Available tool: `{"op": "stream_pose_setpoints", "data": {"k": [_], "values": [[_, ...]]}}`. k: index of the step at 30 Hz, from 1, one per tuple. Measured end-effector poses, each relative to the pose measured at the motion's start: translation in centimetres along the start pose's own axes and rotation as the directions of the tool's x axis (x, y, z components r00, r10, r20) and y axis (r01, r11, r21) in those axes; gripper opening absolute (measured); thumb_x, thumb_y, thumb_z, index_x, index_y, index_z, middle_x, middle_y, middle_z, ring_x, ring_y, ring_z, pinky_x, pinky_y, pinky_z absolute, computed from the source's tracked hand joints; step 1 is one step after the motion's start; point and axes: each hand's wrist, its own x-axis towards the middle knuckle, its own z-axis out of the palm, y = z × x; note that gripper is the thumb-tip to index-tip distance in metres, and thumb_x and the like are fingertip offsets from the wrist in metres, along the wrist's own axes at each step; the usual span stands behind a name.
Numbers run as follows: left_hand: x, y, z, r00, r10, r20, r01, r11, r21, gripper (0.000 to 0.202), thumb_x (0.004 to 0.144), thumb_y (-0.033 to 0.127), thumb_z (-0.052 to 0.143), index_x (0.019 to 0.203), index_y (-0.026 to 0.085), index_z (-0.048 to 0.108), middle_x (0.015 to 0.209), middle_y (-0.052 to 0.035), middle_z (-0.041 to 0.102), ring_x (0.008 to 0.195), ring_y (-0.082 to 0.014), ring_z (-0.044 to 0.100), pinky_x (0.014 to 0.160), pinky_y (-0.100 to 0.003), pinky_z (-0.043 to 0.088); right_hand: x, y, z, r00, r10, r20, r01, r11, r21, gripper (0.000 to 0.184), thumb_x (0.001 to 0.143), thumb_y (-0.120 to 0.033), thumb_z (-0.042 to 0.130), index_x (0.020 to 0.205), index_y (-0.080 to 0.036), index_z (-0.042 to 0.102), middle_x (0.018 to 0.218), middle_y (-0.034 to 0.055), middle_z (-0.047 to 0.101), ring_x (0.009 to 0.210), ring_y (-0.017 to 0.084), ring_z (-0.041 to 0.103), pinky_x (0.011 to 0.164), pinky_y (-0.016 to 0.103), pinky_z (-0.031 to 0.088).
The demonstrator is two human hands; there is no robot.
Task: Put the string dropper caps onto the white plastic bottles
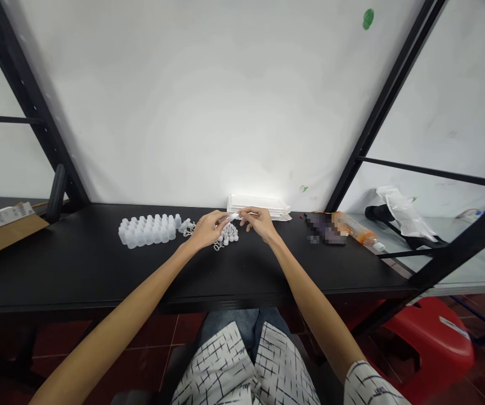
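Observation:
Out over the black table, my left hand is closed around a small white bottle, tilted with one end toward my right hand. My right hand pinches with thumb and index finger at that end; what lies between these fingertips is too small to make out. Below and between the hands sits a pile of small white caps, with pale cord loops beside it. Left of my left hand, several translucent white bottles stand upright in close rows. More white pieces with loops lie between them and the hand.
A stack of flat white packets lies by the wall behind my hands. To the right are a dark blurred-out object and an orange-and-clear bottle. A cardboard box is at far left. Black posts frame the table.

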Motion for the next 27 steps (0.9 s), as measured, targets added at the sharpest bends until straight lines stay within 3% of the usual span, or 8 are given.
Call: {"op": "stream_pose_setpoints", "data": {"k": [4, 8, 17, 20, 23, 25, 27], "values": [[0.2, 0.1, 0.1, 0.999, -0.052, 0.006, 0.052, 0.995, -0.083, 0.04, 0.09, 0.044, 0.047, 0.112, 0.017, 0.068, 0.101, -0.0087, 0.07, 0.076, -0.0181, 0.063, 0.066, -0.028, 0.048, 0.0, 0.0, 0.0, 1.0, 0.006, -0.007, -0.006, 1.0, 0.012, 0.031, 0.07, -0.044, 0.071, 0.078, -0.014, 0.068, 0.09, 0.0078, 0.066, 0.06, 0.012, 0.061, 0.039, 0.019, 0.045], [0.2, 0.4, 0.3, 0.994, -0.097, -0.042, 0.091, 0.987, -0.134, 0.043, 0.088, 0.048, 0.05, 0.114, 0.018, 0.067, 0.101, -0.0082, 0.072, 0.071, -0.0174, 0.063, 0.065, -0.029, 0.05, 0.1, 0.3, -0.1, 1.0, 0.006, -0.02, -0.005, 1.0, 0.028, 0.037, 0.069, -0.044, 0.074, 0.092, -0.016, 0.068, 0.094, 0.0067, 0.065, 0.06, 0.012, 0.062, 0.04, 0.019, 0.045], [0.0, 0.6, 0.6, 0.997, -0.057, -0.056, 0.053, 0.996, -0.066, 0.04, 0.089, 0.046, 0.051, 0.113, 0.019, 0.069, 0.097, -0.0058, 0.073, 0.081, -0.0192, 0.066, 0.067, -0.028, 0.05, 0.3, 0.6, 0.2, 0.999, 0.037, 0.036, -0.039, 0.998, 0.056, 0.037, 0.061, -0.041, 0.078, 0.087, -0.016, 0.065, 0.086, 0.0037, 0.061, 0.069, 0.016, 0.064, 0.043, 0.021, 0.047], [-0.1, 1.1, 0.2, 0.99, -0.066, -0.121, 0.069, 0.997, 0.023, 0.037, 0.09, 0.043, 0.051, 0.111, 0.019, 0.069, 0.103, -0.0054, 0.072, 0.082, -0.0189, 0.066, 0.07, -0.028, 0.049, 1.0, 0.9, -1.4, 0.991, 0.03, -0.128, -0.027, 0.999, 0.03, 0.036, 0.062, -0.042, 0.074, 0.085, -0.017, 0.062, 0.084, 0.0035, 0.062, 0.079, 0.019, 0.064, 0.053, 0.025, 0.053], [-0.1, 1.3, -0.4, 0.979, -0.089, -0.181, 0.105, 0.991, 0.079, 0.034, 0.092, 0.04, 0.048, 0.107, 0.019, 0.07, 0.11, -0.0053, 0.07, 0.086, -0.0193, 0.065, 0.074, -0.029, 0.049, 1.4, 1.6, -4.0, 0.915, -0.025, -0.404, -0.067, 0.975, -0.212, 0.029, 0.068, -0.039, 0.067, 0.087, -0.018, 0.06, 0.087, 0.0055, 0.066, 0.087, 0.022, 0.065, 0.066, 0.032, 0.055], [-0.1, 1.2, -0.8, 0.976, -0.104, -0.19, 0.124, 0.987, 0.099, 0.034, 0.093, 0.04, 0.046, 0.105, 0.02, 0.07, 0.11, -0.005, 0.07, 0.089, -0.0201, 0.065, 0.076, -0.03, 0.049, 1.3, 2.1, -5.4, 0.858, -0.118, -0.499, -0.145, 0.878, -0.457, 0.022, 0.074, -0.035, 0.062, 0.089, -0.019, 0.06, 0.091, 0.007, 0.069, 0.092, 0.023, 0.066, 0.08, 0.037, 0.052], [-0.1, 1.1, -1.0, 0.976, -0.109, -0.188, 0.132, 0.985, 0.115, 0.034, 0.093, 0.039, 0.044, 0.104, 0.02, 0.07, 0.109, -0.005, 0.07, 0.09, -0.0208, 0.064, 0.077, -0.031, 0.048, 1.1, 2.7, -5.9, 0.837, -0.158, -0.524, -0.24, 0.755, -0.611, 0.019, 0.077, -0.033, 0.058, 0.091, -0.02, 0.061, 0.094, 0.0067, 0.071, 0.094, 0.024, 0.066, 0.087, 0.039, 0.049]]}}
